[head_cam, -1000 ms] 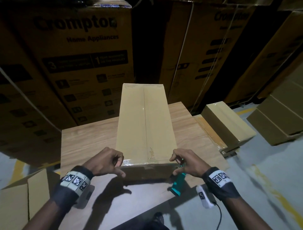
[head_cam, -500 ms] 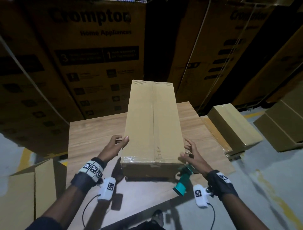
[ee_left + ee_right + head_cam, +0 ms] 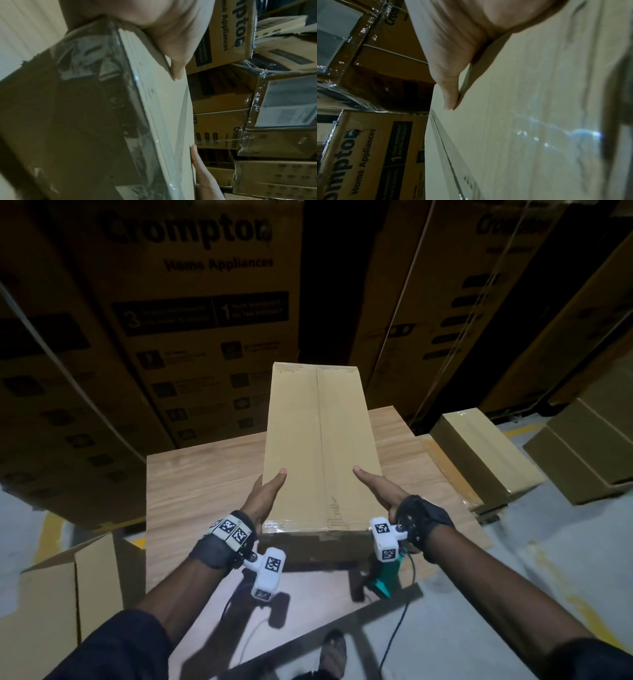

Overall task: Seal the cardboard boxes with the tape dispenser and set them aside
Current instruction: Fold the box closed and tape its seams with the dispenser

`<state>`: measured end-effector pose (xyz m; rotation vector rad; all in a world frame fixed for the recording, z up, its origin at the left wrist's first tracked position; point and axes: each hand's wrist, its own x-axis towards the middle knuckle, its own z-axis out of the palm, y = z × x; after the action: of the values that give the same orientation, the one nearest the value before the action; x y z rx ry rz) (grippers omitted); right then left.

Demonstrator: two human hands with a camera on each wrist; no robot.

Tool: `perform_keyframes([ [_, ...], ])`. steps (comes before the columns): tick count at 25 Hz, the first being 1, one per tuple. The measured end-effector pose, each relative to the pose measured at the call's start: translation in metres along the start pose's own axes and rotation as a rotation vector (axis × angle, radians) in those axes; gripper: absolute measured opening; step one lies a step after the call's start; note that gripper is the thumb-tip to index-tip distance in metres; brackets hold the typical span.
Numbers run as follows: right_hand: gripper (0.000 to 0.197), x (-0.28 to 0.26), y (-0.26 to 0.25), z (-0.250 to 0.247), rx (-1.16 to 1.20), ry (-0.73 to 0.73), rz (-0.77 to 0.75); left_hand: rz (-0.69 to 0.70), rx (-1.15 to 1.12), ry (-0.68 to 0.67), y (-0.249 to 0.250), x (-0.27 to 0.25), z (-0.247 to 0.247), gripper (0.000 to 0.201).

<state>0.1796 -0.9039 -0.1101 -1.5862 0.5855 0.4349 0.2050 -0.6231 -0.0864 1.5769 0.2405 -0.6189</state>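
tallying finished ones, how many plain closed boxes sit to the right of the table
3: one box right beside the table, and two stacked boxes, upper and lower, farther right. More may be hidden out of frame.

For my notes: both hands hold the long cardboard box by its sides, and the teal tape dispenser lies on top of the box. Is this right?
Not quite. The teal tape dispenser is not on the long cardboard box; the head view shows it below the right hand. The left hand and right hand do hold the sides.
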Motion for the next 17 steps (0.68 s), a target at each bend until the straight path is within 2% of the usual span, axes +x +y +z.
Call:
perform_keyframes([
  [1,0.132,0.012,0.008,-0.002,0.019,0.002,0.004,0.004,0.009,-0.005,0.002,-0.003,0.0,0.065],
  [2,0.133,0.016,0.015,0.0,0.047,0.014,-0.005,0.006,0.012,-0.007,0.002,-0.006,-0.003,0.064],
  [3,0.125,0.004,0.01,0.008,0.068,0.016,-0.008,0.001,0.013,-0.004,0.0,-0.01,-0.006,0.066],
  [6,0.076,-0.02,-0.004,0.024,0.124,-0.021,-0.027,0.013,-0.011,-0.015,-0.003,-0.021,-0.017,0.069],
  [8,0.059,-0.032,-0.013,0.027,0.159,-0.02,-0.029,0.06,-0.038,-0.007,0.006,-0.029,-0.023,0.059],
  [10,0.061,-0.046,-0.023,0.032,0.193,0.003,-0.057,0.111,-0.074,-0.019,0.015,-0.035,-0.028,0.051],
  [13,0.055,-0.067,-0.028,0.041,0.242,0.04,-0.113,0.118,-0.075,-0.006,0.011,-0.046,-0.04,0.062],
  [15,0.064,-0.074,-0.012,0.05,0.223,0.025,-0.079,0.072,-0.064,0.003,-0.004,-0.061,-0.049,0.068],
  [17,0.091,-0.077,0.014,0.062,0.193,0.014,-0.026,0.005,-0.044,0.019,-0.021,-0.079,-0.058,0.07],
])
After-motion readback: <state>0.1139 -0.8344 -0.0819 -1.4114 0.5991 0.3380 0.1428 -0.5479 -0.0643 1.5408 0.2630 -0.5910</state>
